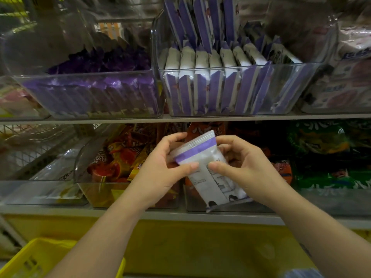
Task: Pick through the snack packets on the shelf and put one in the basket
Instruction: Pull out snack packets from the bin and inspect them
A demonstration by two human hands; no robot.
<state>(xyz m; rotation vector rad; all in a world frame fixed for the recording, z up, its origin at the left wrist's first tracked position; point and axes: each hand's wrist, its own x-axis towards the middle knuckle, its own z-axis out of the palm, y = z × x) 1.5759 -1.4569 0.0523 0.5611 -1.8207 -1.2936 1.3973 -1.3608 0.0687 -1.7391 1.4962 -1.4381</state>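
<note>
Head view: both hands are in front of the lower shelf, at centre of the pic. The left hand (160, 164) and the right hand (247, 166) hold together one snack packet (210, 183), white w/ a purple band near its top and small print on the side facing the camera. The packet is tilted, top end up-left and bottom end down-right, just above the lower shelf's front edge (60, 212). Each thumb presses on the packet face. The left fingers are curled behind its upper part and the right fingers round its right edge, so both hands are closed on it.

The yellow basket (30, 257) is at bottom left, well below the packet and apart from it; only a corner shows.

On the upper shelf a clear bin (297, 81) has many purple-and-white packets standing in rows. Left of it is another clear bin (152, 57) w/ dark purple packets. Behind the hands are orange-red packets (120, 157), and to the right green packets (321, 145).
</note>
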